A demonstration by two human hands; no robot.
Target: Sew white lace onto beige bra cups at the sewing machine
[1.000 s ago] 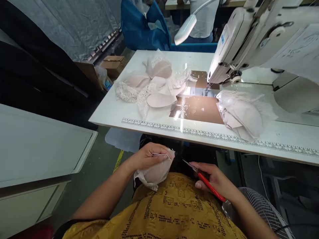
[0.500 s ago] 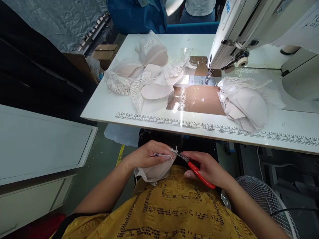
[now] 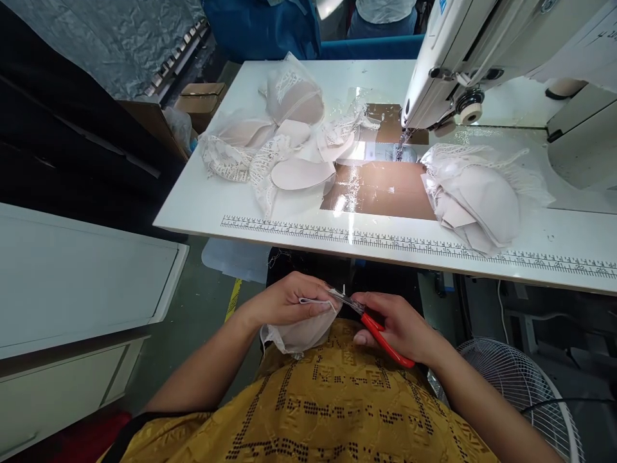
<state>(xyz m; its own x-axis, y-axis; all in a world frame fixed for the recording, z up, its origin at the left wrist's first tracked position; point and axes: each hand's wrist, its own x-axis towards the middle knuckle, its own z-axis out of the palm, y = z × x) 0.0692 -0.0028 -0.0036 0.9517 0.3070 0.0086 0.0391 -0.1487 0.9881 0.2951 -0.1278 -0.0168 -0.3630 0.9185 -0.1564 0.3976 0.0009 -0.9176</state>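
Note:
My left hand is closed on a white bra cup in my lap, pinching its narrow upper end. Part of the cup is hidden behind the fingers. My right hand grips red-handled scissors, with the metal blades pointing left. The blade tips touch or nearly touch the cup's edge by my left fingertips; whether they are closed on it I cannot tell. A short white end of strip or thread sticks up there.
On the white sewing table, white lace bra pieces lie left, and a pile of cups and lace lies right. Above stands a sewing machine. A printed ruler runs along the front edge. A fan is at lower right.
The view has shifted slightly, so the table sits a little higher. Both hands keep their holds; the scissors and right hand have moved very slightly.

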